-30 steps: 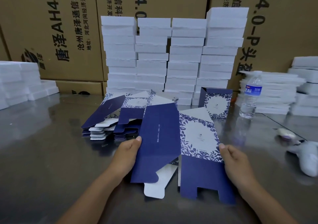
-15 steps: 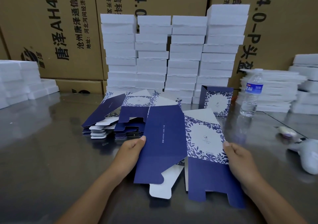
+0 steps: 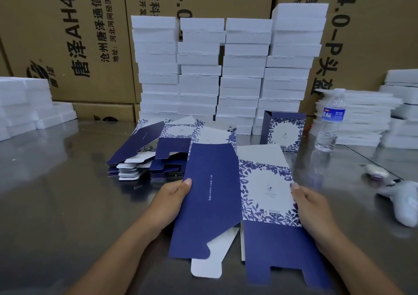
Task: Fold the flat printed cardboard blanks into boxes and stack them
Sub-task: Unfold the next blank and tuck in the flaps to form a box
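steel table point(image 3: 56, 204), reflective, carries everything in view. logging left to right.

left edge: low stacks of white slabs point(image 3: 27, 104), not printed, so i do not count them as task output.

left of centre, mid-table: pile of flat blanks point(image 3: 153, 159), navy and floral, many layers deep and fanned loosely. all of these are still to fold.

near edge, centre: left hand point(image 3: 172, 202) grips the left margin of the current blank point(image 3: 217, 195), thumb on top of the plain navy panel, fingers curled underneath and hidden. the blank is held low over the near edge. its navy panel sits at an angle to the floral panel, which i read as the tube just starting to open. end flaps hang unfolded toward me. i cannot tell whether they touch the table.

right hand point(image 3: 312, 208) grips the opposite margin, thumb on the floral face, fingers beneath.

far side, right of centre: one folded box point(image 3: 283, 131) stands upright in front of the tall white stacks point(image 3: 226, 72). it stands alone, with nothing stacked on it.

right edge: water bottle point(image 3: 330, 122), then a white hand tool point(image 3: 402, 202) lying flat.

judgement: early in the run. one box is done, one is in hand at the opening step, and the pile is barely reduced.
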The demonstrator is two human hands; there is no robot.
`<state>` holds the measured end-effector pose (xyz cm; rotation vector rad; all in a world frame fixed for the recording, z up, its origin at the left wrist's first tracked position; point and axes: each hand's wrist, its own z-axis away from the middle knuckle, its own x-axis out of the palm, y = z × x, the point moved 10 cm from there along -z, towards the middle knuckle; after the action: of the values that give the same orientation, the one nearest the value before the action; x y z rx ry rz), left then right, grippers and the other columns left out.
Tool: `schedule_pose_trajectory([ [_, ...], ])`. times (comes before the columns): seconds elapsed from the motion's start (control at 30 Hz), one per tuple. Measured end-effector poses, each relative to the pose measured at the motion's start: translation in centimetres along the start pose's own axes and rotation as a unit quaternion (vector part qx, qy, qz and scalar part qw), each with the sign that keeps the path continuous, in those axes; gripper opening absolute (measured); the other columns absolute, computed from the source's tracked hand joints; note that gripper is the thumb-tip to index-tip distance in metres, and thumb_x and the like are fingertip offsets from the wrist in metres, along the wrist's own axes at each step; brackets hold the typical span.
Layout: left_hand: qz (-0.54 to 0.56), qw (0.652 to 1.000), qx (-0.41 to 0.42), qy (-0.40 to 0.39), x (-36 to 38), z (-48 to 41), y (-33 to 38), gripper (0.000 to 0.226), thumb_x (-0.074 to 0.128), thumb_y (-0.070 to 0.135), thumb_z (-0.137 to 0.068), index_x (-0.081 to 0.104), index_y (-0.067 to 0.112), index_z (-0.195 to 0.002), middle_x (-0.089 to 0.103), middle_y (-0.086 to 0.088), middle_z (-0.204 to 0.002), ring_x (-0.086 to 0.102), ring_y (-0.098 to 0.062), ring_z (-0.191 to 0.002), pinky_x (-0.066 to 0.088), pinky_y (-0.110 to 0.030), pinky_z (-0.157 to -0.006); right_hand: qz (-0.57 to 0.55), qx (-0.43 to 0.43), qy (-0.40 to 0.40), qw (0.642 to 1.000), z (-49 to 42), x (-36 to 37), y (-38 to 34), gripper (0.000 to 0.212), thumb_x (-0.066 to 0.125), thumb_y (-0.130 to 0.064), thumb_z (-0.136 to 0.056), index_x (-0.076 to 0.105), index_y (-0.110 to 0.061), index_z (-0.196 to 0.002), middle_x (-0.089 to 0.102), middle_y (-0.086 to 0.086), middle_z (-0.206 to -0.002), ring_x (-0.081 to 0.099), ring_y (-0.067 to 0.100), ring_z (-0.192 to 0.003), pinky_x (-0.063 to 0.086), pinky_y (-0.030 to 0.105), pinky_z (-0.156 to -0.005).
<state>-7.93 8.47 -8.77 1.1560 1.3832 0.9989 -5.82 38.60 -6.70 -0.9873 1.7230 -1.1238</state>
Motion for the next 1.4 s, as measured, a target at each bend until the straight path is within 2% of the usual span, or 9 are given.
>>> schedule_pose_trajectory([
  [0.1,0.040,0.999,-0.008,0.003,0.1,0.0,0.1,0.039,0.044,0.033,-0.099,0.074,0.012,-0.086,0.076,-0.002,-0.086,0.072,-0.014,-0.076,0.053,-0.017,-0.060,0.006,-0.004,0.003,1.000,0.0,0.0,0.0,0.044,0.042,-0.022,-0.099,0.050,0.014,-0.075,0.044,0.010,-0.067,0.037,0.016,-0.068,0.028,0.026,-0.053],
  [0.17,0.065,0.998,-0.015,0.011,0.0,0.1,0.1,0.040,0.043,0.036,-0.099,0.074,0.015,-0.086,0.076,0.000,-0.087,0.072,-0.012,-0.077,0.053,-0.017,-0.060,0.007,0.000,-0.001,1.000,0.0,0.1,0.1,0.044,0.043,-0.022,-0.099,0.052,0.016,-0.080,0.050,0.026,-0.066,0.040,0.016,-0.069,0.030,0.026,-0.057],
  [0.23,0.062,0.997,-0.023,0.034,-0.5,0.1,0.0,0.043,0.039,0.040,-0.100,0.073,0.017,-0.087,0.075,0.005,-0.084,0.071,-0.008,-0.075,0.053,-0.018,-0.060,0.013,0.004,-0.012,1.000,0.1,0.4,0.2,0.045,0.044,-0.023,-0.099,0.053,0.020,-0.089,0.056,0.040,-0.091,0.043,0.016,-0.072,0.030,0.027,-0.065],
  [0.33,0.014,0.998,-0.016,0.064,-1.2,0.1,0.2,0.043,0.038,0.036,-0.101,0.070,0.013,-0.086,0.074,0.008,-0.079,0.069,-0.006,-0.069,0.051,-0.017,-0.060,0.007,0.014,-0.024,1.000,0.2,0.7,0.3,0.048,0.045,-0.025,-0.098,0.050,0.023,-0.094,0.053,0.041,-0.100,0.045,0.019,-0.072,0.030,0.028,-0.070],
  [0.5,-0.045,0.997,0.009,0.064,-1.3,0.1,0.7,0.044,0.038,0.032,-0.101,0.068,0.002,-0.090,0.073,-0.007,-0.089,0.069,-0.025,-0.084,0.051,-0.033,-0.077,-0.034,0.032,-0.024,0.999,-0.1,0.6,0.8,0.046,0.047,-0.023,-0.098,0.053,0.021,-0.089,0.056,0.032,-0.072,0.048,0.019,-0.070,0.034,0.029,-0.068],
  [0.67,-0.044,0.999,0.006,0.031,-0.5,0.1,0.6,0.045,0.039,0.033,-0.101,0.065,-0.003,-0.093,0.072,-0.014,-0.093,0.066,-0.020,-0.076,0.047,-0.030,-0.072,-0.032,0.033,-0.003,0.999,-0.2,-0.1,0.7,0.046,0.045,-0.025,-0.099,0.051,0.015,-0.077,0.046,0.013,-0.065,0.040,0.017,-0.062,0.026,0.022,-0.047],
  [1.03,0.027,0.998,-0.017,0.061,-1.1,0.2,0.3,0.038,0.040,0.036,-0.100,0.072,0.019,-0.087,0.075,0.003,-0.084,0.071,-0.012,-0.073,0.054,-0.022,-0.062,0.010,0.035,-0.017,0.999,0.0,0.4,0.7,0.044,0.047,-0.023,-0.098,0.054,0.018,-0.083,0.048,0.010,-0.065,0.040,0.017,-0.061,0.027,0.027,-0.053],
  [1.17,0.012,0.999,-0.016,0.045,-1.1,0.3,0.3,0.038,0.041,0.031,-0.101,0.072,0.016,-0.084,0.075,0.000,-0.083,0.071,-0.012,-0.071,0.052,-0.020,-0.057,-0.031,0.061,-0.012,0.998,0.1,0.1,0.8,0.038,0.049,-0.022,-0.097,0.059,0.012,-0.082,0.050,0.013,-0.065,0.042,0.017,-0.059,0.030,0.022,-0.047],
  [1.4,0.008,0.999,-0.016,0.037,-0.9,0.3,0.3,0.037,0.042,0.030,-0.101,0.072,0.013,-0.089,0.075,-0.001,-0.086,0.071,-0.018,-0.080,0.054,-0.032,-0.075,-0.055,0.069,-0.001,0.996,0.5,-0.3,0.5,0.042,0.048,-0.025,-0.098,0.057,0.016,-0.093,0.054,0.038,-0.075,0.047,0.024,-0.068,0.034,0.028,-0.058],
])
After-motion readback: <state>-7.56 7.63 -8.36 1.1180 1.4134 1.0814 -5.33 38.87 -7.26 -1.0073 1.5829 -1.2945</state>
